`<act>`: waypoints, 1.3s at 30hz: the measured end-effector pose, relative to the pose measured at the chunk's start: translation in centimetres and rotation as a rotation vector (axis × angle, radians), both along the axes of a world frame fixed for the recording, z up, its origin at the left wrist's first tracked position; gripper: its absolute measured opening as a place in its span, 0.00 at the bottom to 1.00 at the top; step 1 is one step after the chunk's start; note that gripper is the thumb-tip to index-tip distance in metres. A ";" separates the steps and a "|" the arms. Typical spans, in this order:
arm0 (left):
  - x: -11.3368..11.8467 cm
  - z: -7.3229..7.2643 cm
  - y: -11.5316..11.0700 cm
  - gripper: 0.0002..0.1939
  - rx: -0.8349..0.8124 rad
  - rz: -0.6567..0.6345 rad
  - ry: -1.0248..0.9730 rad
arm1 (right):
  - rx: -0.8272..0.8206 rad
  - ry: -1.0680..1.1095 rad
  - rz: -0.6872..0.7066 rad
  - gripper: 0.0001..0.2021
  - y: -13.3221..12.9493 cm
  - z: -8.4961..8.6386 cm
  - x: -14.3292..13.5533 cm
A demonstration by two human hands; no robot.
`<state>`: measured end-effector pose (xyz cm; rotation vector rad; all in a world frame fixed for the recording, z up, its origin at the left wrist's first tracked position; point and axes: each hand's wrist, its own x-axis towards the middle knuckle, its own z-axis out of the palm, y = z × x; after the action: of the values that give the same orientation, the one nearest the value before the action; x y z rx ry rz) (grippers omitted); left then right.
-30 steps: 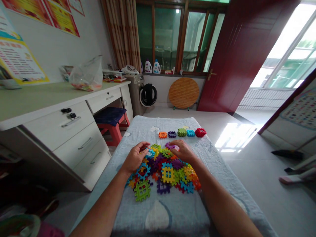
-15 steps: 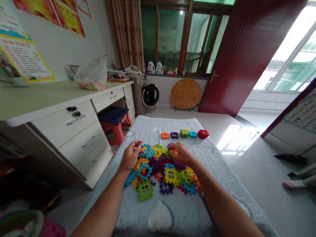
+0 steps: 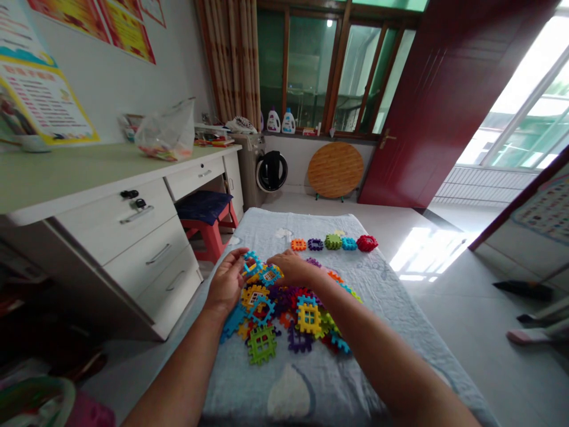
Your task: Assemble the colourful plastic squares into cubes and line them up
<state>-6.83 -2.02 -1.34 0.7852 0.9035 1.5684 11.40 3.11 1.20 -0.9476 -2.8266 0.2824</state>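
A heap of colourful plastic interlocking blocks, mostly square frames with toothed edges, lies on the cloth-covered table. At the heap's far left, my left hand pinches a blue interlocking block between thumb and fingers. My right hand reaches across the heap with its fingers bent and pointing left. Just below its fingertips is another blue block with a white lattice window; whether the hand grips it is hidden. A yellow block lies on top of the heap nearer me.
Behind the heap stands a row of assembled blocks: orange, purple, green, blue and red. The light blue patterned cloth covers the table. Left are a white desk and a red stool.
My right hand has moved left across the heap, close to my left hand. My left hand has raised a blue block slightly. The row of assembled blocks is unchanged.
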 end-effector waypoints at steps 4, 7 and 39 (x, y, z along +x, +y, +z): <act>0.2 0.3 -0.2 0.13 0.009 -0.019 -0.094 | 0.031 -0.099 -0.067 0.21 0.1 -1.0 -1.0; 0.3 0.5 -0.3 0.12 -0.031 -0.021 -0.150 | 0.051 -0.054 -0.084 0.19 -0.4 -0.7 -0.7; 1.1 0.6 -1.1 0.11 -0.195 -0.264 -0.025 | -0.146 0.244 -0.458 0.18 -3.1 -1.6 10.9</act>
<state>-5.77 -3.15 -0.73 0.7124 0.8812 1.2368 22.29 -0.02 -0.43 -1.4416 -2.3145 0.5076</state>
